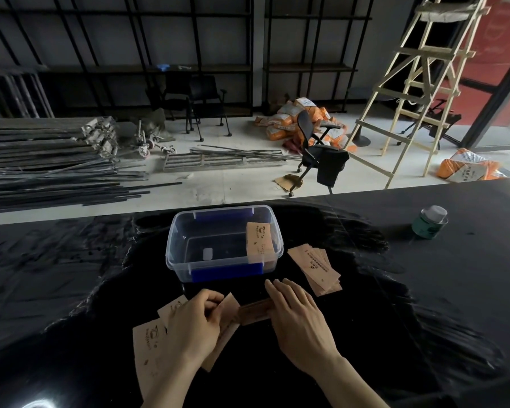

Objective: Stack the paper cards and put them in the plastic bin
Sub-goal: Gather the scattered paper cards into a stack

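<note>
A clear plastic bin (177, 231) with blue clips stands on the black table in front of me; one brown paper card (259, 241) leans inside against its right wall. A fanned pile of brown cards (315, 267) lies right of the bin. My left hand (193, 322) is closed on a few cards (228, 328) near the table's front. More loose cards (147, 346) lie under and left of that hand. My right hand (296, 313) rests flat with fingers together on a card (253, 312) between the two hands.
A green can with a white lid (429, 222) stands at the table's far right. Beyond the table's far edge are the floor, an office chair (315, 148), metal bars, a wooden ladder (418, 83) and orange sacks.
</note>
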`<state>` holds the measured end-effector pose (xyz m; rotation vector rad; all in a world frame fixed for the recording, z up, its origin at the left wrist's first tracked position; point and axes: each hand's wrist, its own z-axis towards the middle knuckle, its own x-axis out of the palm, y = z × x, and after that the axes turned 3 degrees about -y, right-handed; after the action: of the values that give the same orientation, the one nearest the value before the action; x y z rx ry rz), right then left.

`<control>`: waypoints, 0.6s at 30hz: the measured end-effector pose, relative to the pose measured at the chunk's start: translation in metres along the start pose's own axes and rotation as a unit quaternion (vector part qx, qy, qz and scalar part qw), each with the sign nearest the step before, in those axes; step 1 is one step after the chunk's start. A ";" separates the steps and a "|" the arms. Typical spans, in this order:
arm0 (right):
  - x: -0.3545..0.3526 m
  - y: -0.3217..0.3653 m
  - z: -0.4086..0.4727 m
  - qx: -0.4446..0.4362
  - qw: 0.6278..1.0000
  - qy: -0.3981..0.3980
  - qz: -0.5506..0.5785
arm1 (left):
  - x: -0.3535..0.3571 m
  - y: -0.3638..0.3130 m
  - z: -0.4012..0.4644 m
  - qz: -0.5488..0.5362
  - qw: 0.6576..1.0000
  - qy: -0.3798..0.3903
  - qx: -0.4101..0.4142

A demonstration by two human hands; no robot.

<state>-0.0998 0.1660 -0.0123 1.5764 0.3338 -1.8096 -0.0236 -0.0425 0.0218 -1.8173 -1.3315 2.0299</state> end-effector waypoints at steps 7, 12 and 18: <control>-0.003 0.007 -0.006 -0.001 1.000 -0.028 0.010 | 0.002 0.004 0.008 -0.022 0.999 -0.024 0.024; -0.003 0.008 -0.006 0.002 0.999 -0.035 0.011 | 0.005 -0.001 0.011 -0.061 0.997 -0.030 0.048; 0.003 0.009 -0.003 0.003 1.000 -0.018 -0.001 | 0.013 -0.028 0.007 -0.102 0.984 0.067 0.133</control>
<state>-0.0921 0.1604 -0.0140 1.5468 0.3131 -1.8393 -0.0453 -0.0216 0.0295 -1.5988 -1.0983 1.8427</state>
